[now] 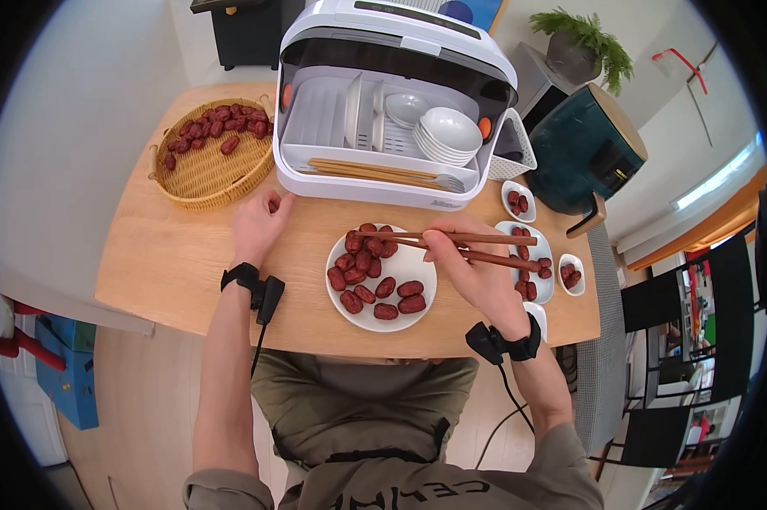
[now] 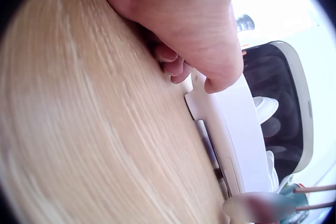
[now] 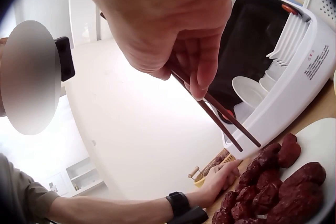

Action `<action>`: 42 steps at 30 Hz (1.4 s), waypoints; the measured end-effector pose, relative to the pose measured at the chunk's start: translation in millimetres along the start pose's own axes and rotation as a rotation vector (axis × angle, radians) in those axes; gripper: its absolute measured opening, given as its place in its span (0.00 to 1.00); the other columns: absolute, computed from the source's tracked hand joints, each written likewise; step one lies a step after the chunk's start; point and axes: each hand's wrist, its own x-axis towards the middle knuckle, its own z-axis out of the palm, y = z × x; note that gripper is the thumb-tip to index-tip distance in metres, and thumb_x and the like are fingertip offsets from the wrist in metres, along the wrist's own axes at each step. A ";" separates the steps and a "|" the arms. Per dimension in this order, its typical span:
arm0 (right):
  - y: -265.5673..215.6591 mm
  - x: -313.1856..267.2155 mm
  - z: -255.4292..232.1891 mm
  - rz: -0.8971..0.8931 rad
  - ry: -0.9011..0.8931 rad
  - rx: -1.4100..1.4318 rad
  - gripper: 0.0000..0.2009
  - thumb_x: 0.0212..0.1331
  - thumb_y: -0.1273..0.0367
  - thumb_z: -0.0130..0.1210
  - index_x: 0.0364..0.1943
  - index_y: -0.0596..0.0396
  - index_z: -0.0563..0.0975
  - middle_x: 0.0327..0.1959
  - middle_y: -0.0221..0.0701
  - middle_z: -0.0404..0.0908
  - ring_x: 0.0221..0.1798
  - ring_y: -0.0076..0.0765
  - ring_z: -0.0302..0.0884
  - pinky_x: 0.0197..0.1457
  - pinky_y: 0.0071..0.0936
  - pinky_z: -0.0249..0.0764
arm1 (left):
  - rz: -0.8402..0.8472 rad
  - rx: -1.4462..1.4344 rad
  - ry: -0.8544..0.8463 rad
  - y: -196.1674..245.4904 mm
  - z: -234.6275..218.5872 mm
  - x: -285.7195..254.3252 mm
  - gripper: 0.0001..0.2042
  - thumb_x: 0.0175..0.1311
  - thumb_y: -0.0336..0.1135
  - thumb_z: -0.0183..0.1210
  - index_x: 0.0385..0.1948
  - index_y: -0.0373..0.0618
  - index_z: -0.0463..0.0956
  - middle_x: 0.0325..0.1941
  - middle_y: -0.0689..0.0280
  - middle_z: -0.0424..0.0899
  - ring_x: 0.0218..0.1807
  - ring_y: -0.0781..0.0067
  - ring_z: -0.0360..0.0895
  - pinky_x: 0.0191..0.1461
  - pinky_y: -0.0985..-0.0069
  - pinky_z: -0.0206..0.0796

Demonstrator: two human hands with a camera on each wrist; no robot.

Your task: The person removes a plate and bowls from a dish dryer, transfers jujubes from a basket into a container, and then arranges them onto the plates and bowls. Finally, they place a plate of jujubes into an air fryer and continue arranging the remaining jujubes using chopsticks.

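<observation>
My right hand holds a pair of brown wooden chopsticks over a round white plate. Several wrinkled dried red dates lie on that plate, heaped toward its far left side. In the right wrist view the chopstick tips stand slightly apart above the dates, with nothing between them. My left hand rests on the table, its fingers loosely curled and holding nothing. Its fingertips are close to the front left corner of the white dish cabinet.
A round wicker basket with more dates stands at the back left. Bowls, plates and wooden utensils sit inside the cabinet. On the right are small white dishes with dates, including an oblong dish, and a dark green air fryer with its handle jutting forward.
</observation>
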 end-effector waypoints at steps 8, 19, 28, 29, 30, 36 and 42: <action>-7.3 12.3 20.0 0.002 -0.090 -0.017 0.08 0.62 0.70 0.59 0.37 0.62 0.81 0.28 0.36 0.83 0.27 0.27 0.79 0.30 0.24 0.73 | -0.013 0.014 -0.012 2.2 -1.1 0.1 0.21 0.59 0.52 0.58 0.23 0.38 0.79 0.22 0.54 0.81 0.27 0.54 0.80 0.35 0.63 0.70; -4.0 22.5 31.7 -0.033 -0.168 -0.118 0.06 0.62 0.72 0.56 0.35 0.62 0.80 0.29 0.36 0.82 0.25 0.42 0.79 0.28 0.28 0.73 | -0.008 0.028 -0.018 0.2 -0.4 0.8 0.22 0.59 0.52 0.57 0.23 0.38 0.79 0.22 0.54 0.81 0.27 0.53 0.80 0.35 0.63 0.69; -13.1 5.3 10.7 -0.133 -0.052 -0.112 0.05 0.61 0.72 0.58 0.35 0.61 0.80 0.29 0.35 0.81 0.27 0.30 0.79 0.29 0.25 0.73 | -0.026 -0.025 -0.050 2.0 -0.8 0.7 0.22 0.60 0.52 0.57 0.25 0.38 0.78 0.22 0.55 0.81 0.28 0.55 0.79 0.35 0.63 0.68; -20.7 0.2 0.3 -0.104 0.000 -0.119 0.05 0.61 0.73 0.59 0.36 0.61 0.80 0.29 0.35 0.81 0.28 0.31 0.80 0.30 0.23 0.73 | -0.039 -0.033 -0.052 1.5 -0.9 0.5 0.22 0.61 0.52 0.57 0.26 0.38 0.78 0.22 0.55 0.81 0.29 0.55 0.79 0.35 0.64 0.68; -21.0 -1.4 -15.0 -0.153 0.027 -0.166 0.06 0.61 0.73 0.59 0.36 0.63 0.79 0.29 0.35 0.81 0.29 0.30 0.81 0.32 0.22 0.74 | -0.053 -0.040 -0.055 0.6 -0.4 0.2 0.22 0.61 0.52 0.57 0.27 0.38 0.78 0.22 0.55 0.81 0.29 0.56 0.79 0.35 0.64 0.68; 4.0 4.0 -116.1 0.091 0.341 -0.181 0.06 0.64 0.72 0.56 0.38 0.62 0.78 0.29 0.32 0.83 0.31 0.23 0.81 0.34 0.19 0.75 | -0.055 -0.071 -0.058 3.2 -0.5 -1.1 0.20 0.61 0.50 0.58 0.28 0.37 0.78 0.22 0.57 0.80 0.27 0.60 0.78 0.34 0.67 0.67; 64.1 3.7 -175.4 0.158 0.346 -0.484 0.10 0.66 0.67 0.55 0.38 0.63 0.78 0.27 0.33 0.83 0.31 0.23 0.83 0.33 0.19 0.75 | -0.013 -0.051 -0.034 -1.6 1.3 0.5 0.21 0.60 0.50 0.58 0.26 0.37 0.78 0.22 0.57 0.80 0.26 0.60 0.78 0.34 0.66 0.67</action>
